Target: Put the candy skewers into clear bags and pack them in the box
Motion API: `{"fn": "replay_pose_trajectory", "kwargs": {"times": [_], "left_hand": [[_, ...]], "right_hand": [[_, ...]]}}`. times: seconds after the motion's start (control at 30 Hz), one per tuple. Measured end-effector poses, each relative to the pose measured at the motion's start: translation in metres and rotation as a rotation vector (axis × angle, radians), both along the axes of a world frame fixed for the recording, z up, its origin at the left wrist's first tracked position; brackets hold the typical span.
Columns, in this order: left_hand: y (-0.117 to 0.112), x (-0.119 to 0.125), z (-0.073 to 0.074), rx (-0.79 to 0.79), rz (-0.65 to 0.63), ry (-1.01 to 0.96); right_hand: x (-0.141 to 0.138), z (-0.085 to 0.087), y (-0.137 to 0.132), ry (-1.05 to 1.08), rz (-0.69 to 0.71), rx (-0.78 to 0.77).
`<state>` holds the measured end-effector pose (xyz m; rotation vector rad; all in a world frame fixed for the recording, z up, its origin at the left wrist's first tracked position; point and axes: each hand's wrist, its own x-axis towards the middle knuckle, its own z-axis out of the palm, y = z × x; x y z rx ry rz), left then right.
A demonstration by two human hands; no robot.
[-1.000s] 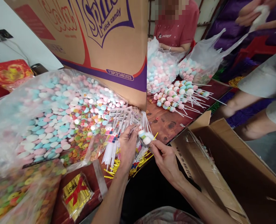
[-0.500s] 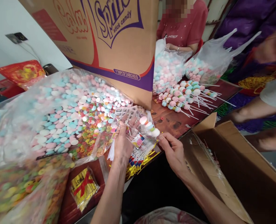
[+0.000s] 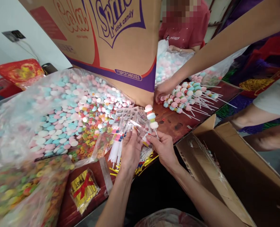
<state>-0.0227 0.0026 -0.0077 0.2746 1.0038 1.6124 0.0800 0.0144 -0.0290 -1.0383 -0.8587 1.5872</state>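
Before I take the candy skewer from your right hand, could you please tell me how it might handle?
The candy skewer would probably feel top-heavy, since its sweets sit at one end, above the right hand. They look puffy, so might dent if squeezed. The thin, straight stick seems likely stiff.

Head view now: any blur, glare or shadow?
Head view: blur on the clear plastic bag of colourful candy rings; head view: pale sheen on the large clear plastic bag of pastel candies; head view: shadow inside the open brown cardboard box.
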Motion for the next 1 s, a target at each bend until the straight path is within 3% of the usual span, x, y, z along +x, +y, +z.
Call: {"fn": "replay_pose_trajectory", "kwargs": {"times": [0.13,0.23,0.4,0.53,0.7,1.0], "left_hand": [[-0.008,-0.003,-0.005,-0.079,0.006,0.009],[-0.006,0.000,-0.007,-0.099,0.089,-0.005],[-0.004,0.002,-0.009,-0.077,0.102,0.040],[-0.003,-0.002,-0.010,-0.060,0.138,0.002],[0.001,-0.002,-0.014,-0.068,0.225,-0.047],[0.010,-0.016,-0.010,-0.133,0.287,-0.142]], "right_hand": [[0.003,-0.006,0.007,-0.074,0.052,0.078],[0.000,-0.006,0.007,-0.144,0.053,0.123],[0.004,-0.006,0.011,-0.163,0.032,0.123],[0.009,-0.007,0.016,-0.173,0.100,0.145],[0.009,-0.007,0.016,-0.140,0.022,0.114],[0.057,0.005,-0.020,-0.529,-0.030,0.384]]}}
